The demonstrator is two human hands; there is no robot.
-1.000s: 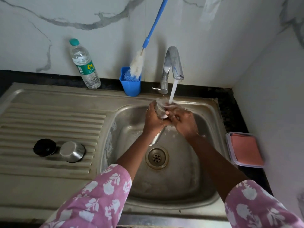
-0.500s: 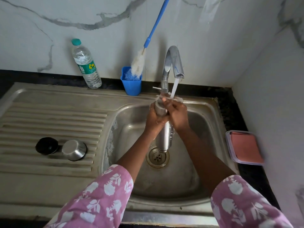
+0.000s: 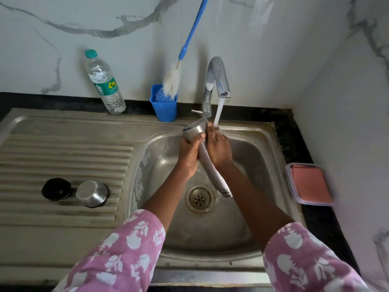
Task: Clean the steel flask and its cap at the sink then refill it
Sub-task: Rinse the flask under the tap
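Observation:
The steel flask (image 3: 211, 167) hangs tilted over the sink basin (image 3: 265, 169), base up beside the tap (image 3: 216, 81), open mouth down near the drain (image 3: 197, 199). My left hand (image 3: 188, 155) grips its upper part from the left. My right hand (image 3: 219, 149) wraps round it from the right, fingertips near the base, and running water (image 3: 218, 111) falls onto them. The steel cap (image 3: 92, 193) lies upside down on the ribbed drainboard, with the black stopper (image 3: 56, 189) just to its left.
A plastic water bottle (image 3: 104, 83) stands at the back wall. A blue holder (image 3: 164, 104) beside the tap carries a long blue-handled bottle brush (image 3: 186, 48). A clear box with a pink sponge (image 3: 309, 184) sits on the black counter right of the sink.
The flask has tipped so that its base swings up and left of the water stream and its mouth points down toward the drain. Both hands have stayed on it.

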